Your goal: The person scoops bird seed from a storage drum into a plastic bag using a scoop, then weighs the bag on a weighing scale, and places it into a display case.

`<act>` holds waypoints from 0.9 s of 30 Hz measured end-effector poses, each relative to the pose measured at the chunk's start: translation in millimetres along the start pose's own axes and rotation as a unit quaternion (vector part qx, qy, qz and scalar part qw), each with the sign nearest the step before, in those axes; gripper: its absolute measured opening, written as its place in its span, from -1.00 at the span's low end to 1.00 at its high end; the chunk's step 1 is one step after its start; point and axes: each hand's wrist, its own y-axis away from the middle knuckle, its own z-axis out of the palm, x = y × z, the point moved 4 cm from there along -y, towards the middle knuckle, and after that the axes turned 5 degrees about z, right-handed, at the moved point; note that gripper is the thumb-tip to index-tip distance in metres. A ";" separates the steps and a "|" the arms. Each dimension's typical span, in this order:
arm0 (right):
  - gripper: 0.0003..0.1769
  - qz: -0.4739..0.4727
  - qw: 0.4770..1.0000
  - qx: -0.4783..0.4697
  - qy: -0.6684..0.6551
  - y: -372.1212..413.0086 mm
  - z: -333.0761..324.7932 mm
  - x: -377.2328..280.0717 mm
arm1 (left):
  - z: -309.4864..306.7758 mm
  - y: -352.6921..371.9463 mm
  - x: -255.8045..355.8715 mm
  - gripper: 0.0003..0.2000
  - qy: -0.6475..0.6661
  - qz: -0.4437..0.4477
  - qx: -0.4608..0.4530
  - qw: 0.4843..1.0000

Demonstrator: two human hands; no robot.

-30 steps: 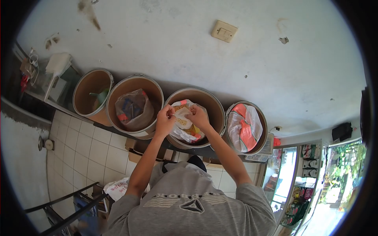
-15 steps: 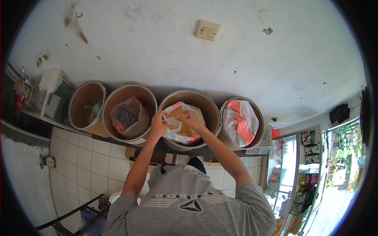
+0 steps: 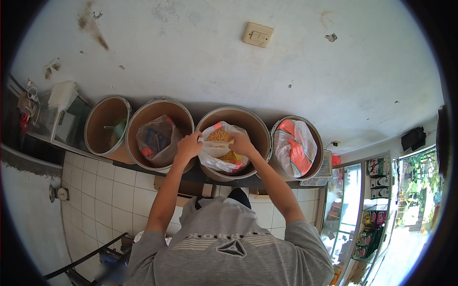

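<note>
My left hand (image 3: 191,146) is closed on the edge of a pale, see-through plastic bag (image 3: 215,149) at the left side of the drum (image 3: 260,125). In this drum a white sack (image 3: 213,162) with orange-red patches lies open, holding yellow kernels (image 3: 219,136) that look like corn. Over the kernels, at the right end of the plastic bag, my right hand (image 3: 242,144) has its fingers drawn together. A bit of yellow shows at its fingertips; what they grip is partly hidden.
Left of my drum stand a drum with a clear bag (image 3: 157,139) and a drum with a green-handled object (image 3: 117,129). On the right, another drum holds a folded white-and-orange sack (image 3: 295,148). A wall (image 3: 205,62) rises behind; glass shelving (image 3: 377,205) stands far right.
My right hand has lifted out of the kernels and moved slightly right, its fingers closing. The plastic bag now lies stretched between my hands. The whole view has shifted a little.
</note>
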 end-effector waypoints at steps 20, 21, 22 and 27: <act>-0.87 -0.129 0.966 0.097 -0.201 24.8 -37.5 -44.3 | -26.0 -9.9 7.0 -0.74 0.333 0.088 0.005 0.939; -0.87 -0.107 0.960 0.076 -0.249 23.7 -43.5 -53.9 | -37.5 -10.0 7.8 -0.71 0.406 0.105 0.026 0.907; -0.86 -0.084 0.950 0.054 -0.297 23.9 -50.1 -64.2 | -46.0 -10.8 2.1 -0.71 0.407 0.104 0.025 0.907; -0.83 -0.112 0.917 0.024 -0.381 32.5 -101.5 -115.9 | -54.5 -11.1 17.1 -0.35 0.600 0.170 -0.026 0.781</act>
